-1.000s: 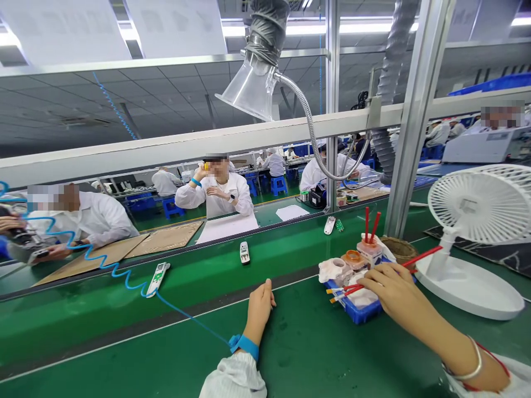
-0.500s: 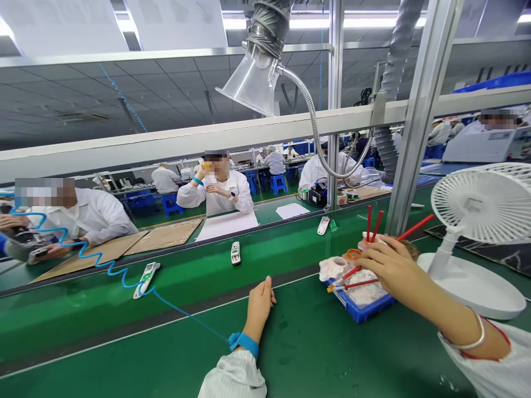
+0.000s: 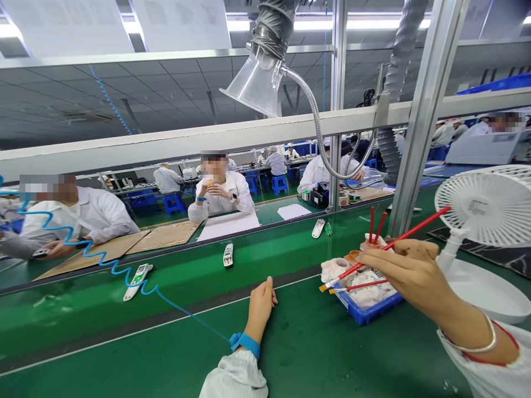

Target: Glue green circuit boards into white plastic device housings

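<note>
Right hand (image 3: 417,273), fingers closed on a red brush (image 3: 423,225), appears to be handling it above the blue tray (image 3: 363,317), likely needing steadiness; left hand (image 3: 259,303) curled closed

Free tabletop (image 3: 305,334) beside blue tray (image 3: 367,315)

A long red brush (image 3: 409,234) slants up rightward — another brush (image 3: 368,284) angles flatter over the blue tray (image 3: 364,317).

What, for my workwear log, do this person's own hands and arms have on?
The ungloved left hand has a white sleeve and a blue wristband with a partly coiled blue cord. The right hand, also ungloved, has a matching sleeve, a silvery bangle and a red band.
</note>
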Motion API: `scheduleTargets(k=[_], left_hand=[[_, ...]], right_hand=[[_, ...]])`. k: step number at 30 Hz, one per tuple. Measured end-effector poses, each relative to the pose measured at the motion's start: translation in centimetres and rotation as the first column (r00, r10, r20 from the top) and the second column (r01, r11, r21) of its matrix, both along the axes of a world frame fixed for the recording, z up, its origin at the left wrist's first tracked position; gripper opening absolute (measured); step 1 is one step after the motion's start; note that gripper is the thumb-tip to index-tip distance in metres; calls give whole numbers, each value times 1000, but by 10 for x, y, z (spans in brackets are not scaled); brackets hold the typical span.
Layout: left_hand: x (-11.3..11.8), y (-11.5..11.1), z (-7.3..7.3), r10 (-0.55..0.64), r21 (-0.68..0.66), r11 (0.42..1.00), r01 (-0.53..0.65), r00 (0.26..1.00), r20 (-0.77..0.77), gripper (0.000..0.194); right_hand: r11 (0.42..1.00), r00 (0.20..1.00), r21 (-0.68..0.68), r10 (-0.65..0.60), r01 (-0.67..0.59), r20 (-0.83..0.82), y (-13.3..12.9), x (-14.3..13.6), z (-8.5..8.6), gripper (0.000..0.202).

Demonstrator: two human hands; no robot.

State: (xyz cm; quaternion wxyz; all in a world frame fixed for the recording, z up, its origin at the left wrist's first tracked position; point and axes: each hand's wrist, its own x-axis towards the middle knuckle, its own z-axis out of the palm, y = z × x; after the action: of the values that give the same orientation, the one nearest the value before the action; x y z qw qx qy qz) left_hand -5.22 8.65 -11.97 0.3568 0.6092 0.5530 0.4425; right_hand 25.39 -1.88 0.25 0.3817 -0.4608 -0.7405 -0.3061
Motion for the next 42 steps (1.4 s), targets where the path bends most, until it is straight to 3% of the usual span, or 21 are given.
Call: scheduleTargets(k=[3,6,12,18,22,27,31,38,40,42], left_hand=[[-1,0,1,-7,0,1000,7,1000,-5,58],[-2,-2,3,-16,-2,1000,16,1000,-17,58],[-2,-2,5,-30,-14,999,30,998,-49,57],[0,8,5,-28,-6,1000,28,997,-71,57],[2,23,7,11,36,999,-8,995,-97,56],[14,57,15,46,113,993,-30,988,-145,52],[37,97,23,26,131,991,-2,983,-183,45],[86,166,29,-70,19,997,81,942,-327,29],[100,182,30,-107,-23,994,107,913,-395,30],[114,199,32,-142,-62,990,127,879,-456,31]], right_hand=[[996,999,74,45,-47,25,-6,-6,10,31],[994,996,76,79,-75,-50,-10,-10,16,30],[998,980,60,26,-15,-197,-11,-11,13,25],[996,962,51,83,-73,-259,2,-7,14,21],[978,842,149,201,-145,-500,21,-3,7,11],[941,640,221,336,-256,-691,42,-4,2,30],[920,587,150,349,-361,-731,52,-6,1,34],[903,482,-61,168,-425,-860,62,-6,-2,37],[857,471,-175,87,-485,-878,66,-7,-2,38],[764,544,-352,-3,-540,-839,69,-9,-2,35]])
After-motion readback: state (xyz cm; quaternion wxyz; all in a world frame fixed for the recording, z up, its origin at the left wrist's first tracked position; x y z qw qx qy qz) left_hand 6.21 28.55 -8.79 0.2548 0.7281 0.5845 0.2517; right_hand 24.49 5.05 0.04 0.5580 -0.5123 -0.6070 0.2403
